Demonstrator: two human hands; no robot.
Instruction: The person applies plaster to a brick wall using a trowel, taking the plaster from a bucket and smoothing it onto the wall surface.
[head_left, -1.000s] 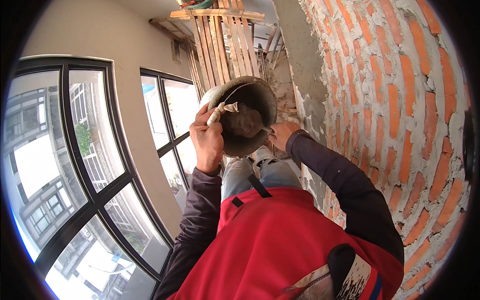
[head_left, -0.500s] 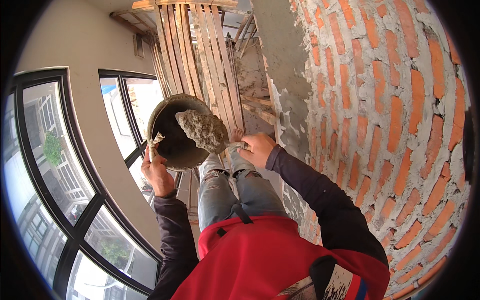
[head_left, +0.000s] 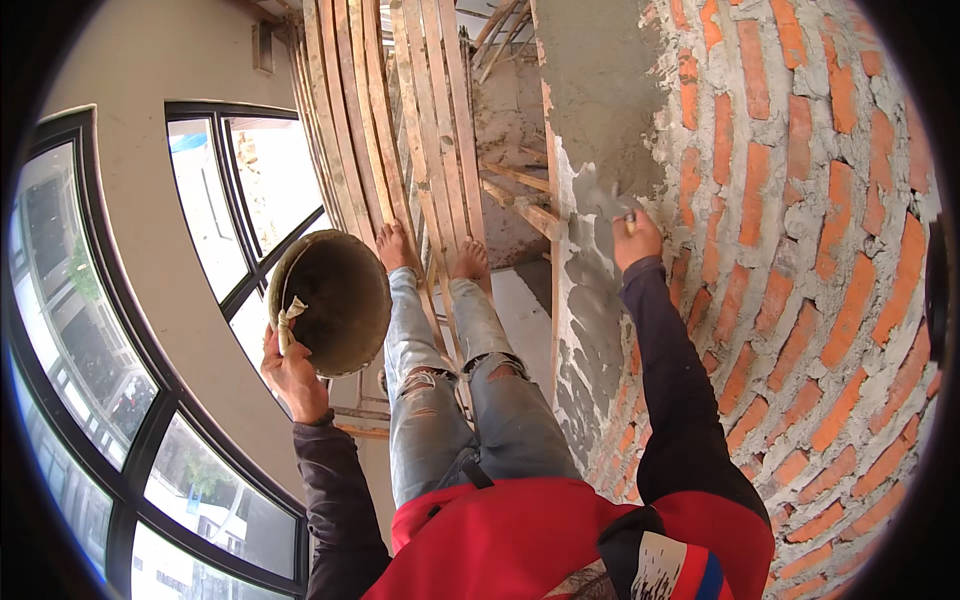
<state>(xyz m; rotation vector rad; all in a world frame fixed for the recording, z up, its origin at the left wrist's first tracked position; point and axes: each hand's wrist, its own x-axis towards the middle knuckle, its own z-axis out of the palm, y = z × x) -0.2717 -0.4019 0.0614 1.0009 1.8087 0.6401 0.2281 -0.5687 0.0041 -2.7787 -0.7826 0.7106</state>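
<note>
My left hand [head_left: 294, 378] grips a dark round bucket [head_left: 345, 300] at its side, by a pale knotted cloth tie [head_left: 290, 320] on the rim. The bucket is tilted so that its dark inside shows. Out to the right, my right hand [head_left: 638, 242] is closed round the handle of a trowel [head_left: 630, 220]. Its blade is hard to make out against the grey wet mortar [head_left: 595, 215] on the wall's edge strip. A smooth grey plastered band [head_left: 600, 90] runs on above the hand.
My bare feet [head_left: 470, 260] stand on narrow wooden scaffold planks [head_left: 440, 140] high above the floor. Bare brickwork [head_left: 790, 260] with rough mortar joints fills the right. Black-framed windows [head_left: 150, 480] and a pale wall [head_left: 140, 200] stand on the left. Timber poles [head_left: 520, 205] lie below.
My right hand has swung from beside the bucket to the wall with the trowel. The mortar heaped on the blade no longer shows as a lump. The bucket has shifted slightly left and down.
</note>
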